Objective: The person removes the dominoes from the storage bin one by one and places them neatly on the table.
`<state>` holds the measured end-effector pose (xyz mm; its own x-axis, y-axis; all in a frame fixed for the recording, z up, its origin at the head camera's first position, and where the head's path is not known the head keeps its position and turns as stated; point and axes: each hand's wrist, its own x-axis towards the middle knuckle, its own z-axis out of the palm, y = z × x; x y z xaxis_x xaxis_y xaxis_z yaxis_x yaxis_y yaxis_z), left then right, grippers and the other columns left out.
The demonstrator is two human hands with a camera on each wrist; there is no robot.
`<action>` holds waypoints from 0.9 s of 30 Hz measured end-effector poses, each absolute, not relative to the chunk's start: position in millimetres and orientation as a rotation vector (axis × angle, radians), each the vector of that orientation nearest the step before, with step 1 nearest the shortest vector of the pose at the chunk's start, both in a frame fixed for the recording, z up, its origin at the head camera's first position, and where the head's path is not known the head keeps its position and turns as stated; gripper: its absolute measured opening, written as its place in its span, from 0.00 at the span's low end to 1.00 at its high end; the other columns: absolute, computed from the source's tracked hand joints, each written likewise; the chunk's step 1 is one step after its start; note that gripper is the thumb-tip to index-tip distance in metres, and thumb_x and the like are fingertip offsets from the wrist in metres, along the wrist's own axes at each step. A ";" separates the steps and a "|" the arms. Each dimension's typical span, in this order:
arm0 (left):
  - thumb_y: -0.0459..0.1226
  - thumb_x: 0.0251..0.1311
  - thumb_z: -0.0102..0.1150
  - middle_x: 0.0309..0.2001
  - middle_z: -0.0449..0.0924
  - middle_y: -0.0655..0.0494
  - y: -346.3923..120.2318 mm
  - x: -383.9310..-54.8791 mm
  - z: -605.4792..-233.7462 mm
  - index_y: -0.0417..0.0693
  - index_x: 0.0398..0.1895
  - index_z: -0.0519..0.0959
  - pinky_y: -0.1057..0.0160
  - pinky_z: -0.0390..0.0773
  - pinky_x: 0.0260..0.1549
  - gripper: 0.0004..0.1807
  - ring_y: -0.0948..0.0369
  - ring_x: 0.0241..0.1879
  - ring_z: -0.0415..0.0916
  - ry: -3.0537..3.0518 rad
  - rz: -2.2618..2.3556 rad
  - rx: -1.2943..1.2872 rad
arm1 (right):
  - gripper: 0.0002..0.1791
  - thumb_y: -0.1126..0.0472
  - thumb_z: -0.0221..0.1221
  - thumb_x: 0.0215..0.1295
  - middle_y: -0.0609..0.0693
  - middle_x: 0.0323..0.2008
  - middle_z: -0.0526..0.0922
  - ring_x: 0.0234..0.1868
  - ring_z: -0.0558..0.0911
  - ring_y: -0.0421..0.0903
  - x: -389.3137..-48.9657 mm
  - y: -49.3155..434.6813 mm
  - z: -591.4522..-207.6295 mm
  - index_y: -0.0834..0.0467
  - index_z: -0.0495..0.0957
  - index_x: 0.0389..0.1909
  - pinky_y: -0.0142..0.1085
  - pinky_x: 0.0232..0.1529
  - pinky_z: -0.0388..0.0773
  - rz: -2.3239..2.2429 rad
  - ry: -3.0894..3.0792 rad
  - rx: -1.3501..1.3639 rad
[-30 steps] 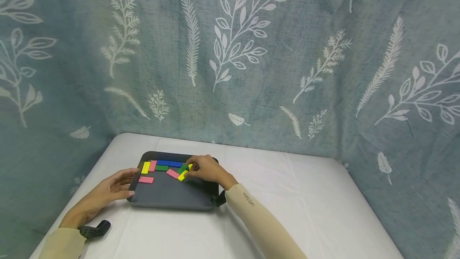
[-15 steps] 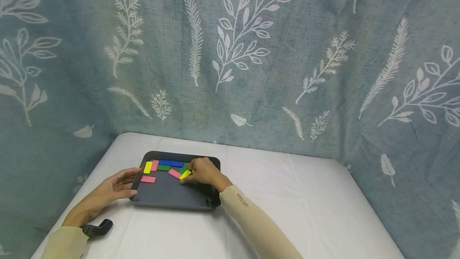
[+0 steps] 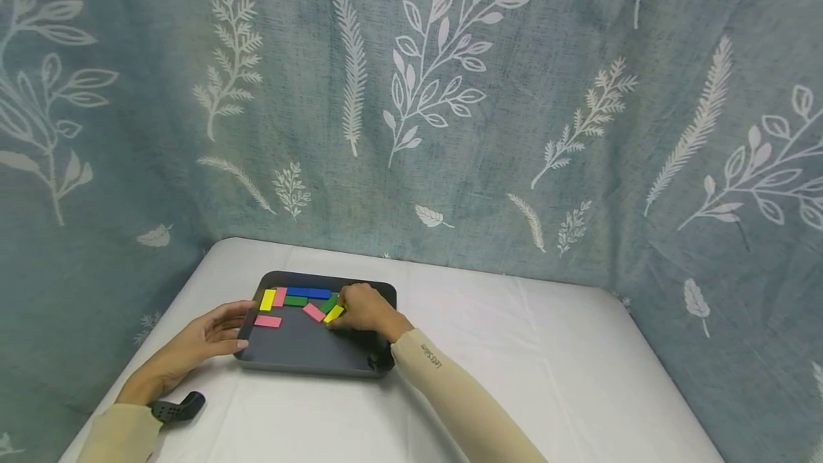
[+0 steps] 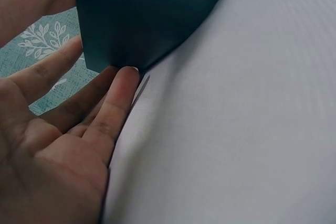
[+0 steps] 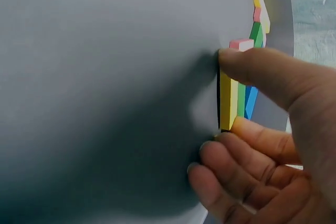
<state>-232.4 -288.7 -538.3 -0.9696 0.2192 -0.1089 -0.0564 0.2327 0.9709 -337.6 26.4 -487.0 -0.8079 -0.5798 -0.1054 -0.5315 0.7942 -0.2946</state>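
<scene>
In the head view, a dark grey tray [image 3: 292, 349] holds several flat coloured blocks. My right hand [image 3: 368, 307] reaches in from the right and pinches a yellow block [image 3: 333, 314] at its ends. The right wrist view shows the thumb at one end of this yellow block [image 5: 226, 100] and the index finger at the other, with the remaining fingers loosely bent. A pink block [image 3: 313, 312] and a green block [image 3: 329, 303] lie close by. My left hand [image 3: 204, 334] touches the tray's left side with spread, relaxed fingers; in the left wrist view, fingertips [image 4: 126, 80] meet its outer wall.
Along the tray's far wall lie another yellow block [image 3: 267, 299], a pink block [image 3: 279, 296], two blue blocks [image 3: 297, 292] and a green one [image 3: 296, 301]. A separate pink block [image 3: 267, 321] sits near the left wall. Patterned curtain [image 3: 411, 106] surrounds the white table [image 3: 489, 349].
My right hand stays at the yellow block while its wrist has leaned further over the tray. A yellow patch seen earlier under its fingers is now hidden. The left hand keeps its place.
</scene>
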 end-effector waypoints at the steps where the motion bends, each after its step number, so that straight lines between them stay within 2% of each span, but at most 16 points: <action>1: 0.44 0.64 0.71 0.77 0.56 0.39 -288.5 -232.5 -538.4 0.49 0.81 0.56 0.42 0.66 0.68 0.47 0.40 0.72 0.59 2.280 1.812 0.153 | 0.29 0.45 0.75 0.58 0.45 0.35 0.83 0.29 0.75 0.38 -338.3 27.2 -487.3 0.62 0.84 0.51 0.29 0.32 0.73 -0.382 2.785 -0.882; 6: 0.44 0.64 0.71 0.77 0.56 0.39 -288.8 -232.3 -537.9 0.49 0.81 0.56 0.39 0.64 0.69 0.47 0.40 0.72 0.59 2.276 1.812 0.142 | 0.26 0.49 0.75 0.59 0.46 0.37 0.84 0.33 0.76 0.38 -340.9 32.4 -487.9 0.62 0.85 0.51 0.27 0.36 0.75 -0.425 2.754 -0.944; 12: 0.44 0.64 0.71 0.78 0.54 0.39 -288.3 -232.3 -536.8 0.48 0.81 0.55 0.40 0.63 0.70 0.47 0.40 0.73 0.58 2.258 1.820 0.132 | 0.23 0.52 0.75 0.58 0.46 0.36 0.84 0.33 0.77 0.37 -343.2 38.8 -487.4 0.62 0.85 0.49 0.26 0.37 0.76 -0.539 2.716 -1.013; 18: 0.45 0.64 0.71 0.78 0.54 0.38 -288.0 -232.7 -535.8 0.48 0.81 0.55 0.40 0.64 0.69 0.48 0.39 0.73 0.58 2.286 1.798 0.139 | 0.24 0.53 0.75 0.59 0.47 0.42 0.87 0.40 0.82 0.36 -343.5 49.2 -477.7 0.58 0.84 0.54 0.27 0.43 0.79 -0.701 2.689 -0.981; 27: 0.44 0.64 0.71 0.78 0.54 0.39 -287.9 -232.7 -535.7 0.49 0.81 0.55 0.40 0.66 0.68 0.47 0.40 0.73 0.59 2.263 1.799 0.151 | 0.24 0.57 0.74 0.60 0.48 0.42 0.88 0.36 0.84 0.35 -338.3 71.9 -465.9 0.57 0.82 0.57 0.29 0.39 0.82 -0.888 2.682 -0.917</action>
